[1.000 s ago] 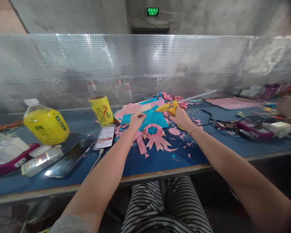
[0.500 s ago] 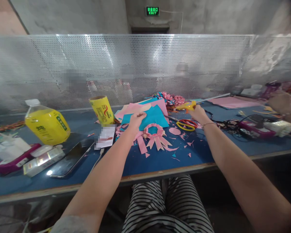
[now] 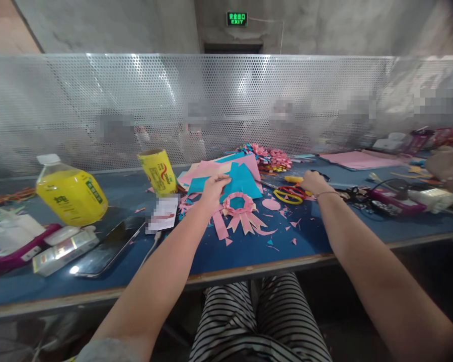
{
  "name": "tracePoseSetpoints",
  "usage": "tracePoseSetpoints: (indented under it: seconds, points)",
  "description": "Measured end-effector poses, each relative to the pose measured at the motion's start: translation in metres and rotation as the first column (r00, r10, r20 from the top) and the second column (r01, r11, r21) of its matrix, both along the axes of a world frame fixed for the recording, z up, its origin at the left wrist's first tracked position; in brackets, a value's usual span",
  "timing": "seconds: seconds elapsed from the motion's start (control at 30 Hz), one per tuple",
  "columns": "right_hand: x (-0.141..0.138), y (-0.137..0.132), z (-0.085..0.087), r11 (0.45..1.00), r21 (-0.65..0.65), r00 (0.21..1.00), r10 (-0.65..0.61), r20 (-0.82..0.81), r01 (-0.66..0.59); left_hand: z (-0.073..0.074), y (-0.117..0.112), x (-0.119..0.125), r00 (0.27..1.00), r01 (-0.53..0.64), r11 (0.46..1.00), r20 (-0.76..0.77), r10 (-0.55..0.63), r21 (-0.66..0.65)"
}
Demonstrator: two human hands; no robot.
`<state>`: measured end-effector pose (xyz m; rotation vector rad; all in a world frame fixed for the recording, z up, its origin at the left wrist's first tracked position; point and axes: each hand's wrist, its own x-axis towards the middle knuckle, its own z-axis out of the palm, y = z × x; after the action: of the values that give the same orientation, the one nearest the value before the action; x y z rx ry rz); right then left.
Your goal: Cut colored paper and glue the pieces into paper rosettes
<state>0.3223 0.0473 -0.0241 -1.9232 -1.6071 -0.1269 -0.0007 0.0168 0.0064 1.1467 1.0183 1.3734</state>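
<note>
My left hand [image 3: 217, 187] is closed in a pinch over the blue paper sheets, with a narrow blue paper strip [image 3: 234, 172] standing up from the fingertips. Below it lies a pink pleated paper ring [image 3: 239, 203] with pink and cream ribbon tails [image 3: 245, 222]. Farther right, my right hand [image 3: 313, 182] is closed around the back of a yellow glue gun [image 3: 293, 179], low over the table; the fingers partly hide its handle. Close beneath that hand are scissors with yellow handles [image 3: 288, 196] and red-handled scissors [image 3: 301, 192]. A pink paper disc [image 3: 271, 204] lies between the hands.
A yellow bottle [image 3: 73, 193], a phone [image 3: 109, 249] and a yellow tube [image 3: 157, 172] stand or lie at left. Paper rosettes [image 3: 266, 157] are piled behind. Pink sheets [image 3: 357, 160], cables and a purple-based holder [image 3: 398, 198] are at right, beside another person's hand [image 3: 447, 163]. Perforated panel [image 3: 226, 100] behind.
My right hand has lowered the glue gun to the table and shifted slightly right. My left hand remains in about the same place, with a blue strip now visible at its fingertips.
</note>
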Motion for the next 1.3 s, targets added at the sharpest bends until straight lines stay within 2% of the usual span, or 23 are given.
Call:
tracePoseSetpoints:
  seconds: [0.07, 0.13, 0.17, 0.27, 0.37, 0.47, 0.67, 0.9, 1.1, 1.3]
  points:
    - [-0.016, -0.005, 0.01, 0.993, 0.023, 0.992, 0.11, 0.062, -0.112, 0.001, -0.003, 0.002, 1.0, -0.019, 1.0, 0.0, 0.019, 0.005]
    - [-0.04, -0.011, 0.022, 0.945, 0.119, 0.952, 0.296, 0.079, -0.304, 0.003, -0.006, 0.004, 0.999, -0.04, 0.999, 0.012, 0.039, 0.019]
    - [-0.054, -0.016, 0.027, 0.909, 0.151, 0.922, 0.382, 0.062, -0.387, 0.003, -0.008, 0.006, 0.999, -0.046, 0.999, 0.026, 0.045, 0.023]
    - [-0.095, -0.031, 0.034, 0.725, 0.202, 0.749, 0.658, 0.08, -0.659, 0.004, -0.011, 0.009, 0.995, -0.028, 1.0, 0.099, 0.027, 0.009]
    - [-0.124, -0.044, 0.031, 0.59, 0.235, 0.626, 0.769, 0.127, -0.773, 0.003, -0.01, 0.013, 0.984, 0.042, 0.999, 0.175, -0.041, 0.001]
    - [-0.14, -0.049, 0.026, 0.522, 0.262, 0.569, 0.809, 0.148, -0.812, 0.003, -0.011, 0.016, 0.97, 0.125, 0.992, 0.206, -0.126, 0.02]
    - [-0.147, -0.048, 0.022, 0.486, 0.378, 0.574, 0.801, 0.168, -0.788, 0.014, -0.026, 0.02, 0.954, 0.22, 0.975, 0.213, -0.211, -0.021]
    - [-0.148, -0.051, 0.024, 0.51, 0.448, 0.621, 0.771, 0.14, -0.734, 0.018, -0.031, 0.023, 0.93, 0.27, 0.96, 0.278, -0.241, -0.071]
    - [-0.149, -0.053, 0.026, 0.537, 0.432, 0.615, 0.786, 0.055, -0.725, 0.017, -0.03, 0.022, 0.937, 0.262, 0.96, 0.263, -0.23, -0.093]
    - [-0.151, -0.056, 0.028, 0.527, 0.396, 0.567, 0.824, -0.019, -0.752, 0.013, -0.025, 0.02, 0.943, 0.227, 0.973, 0.26, -0.209, -0.039]
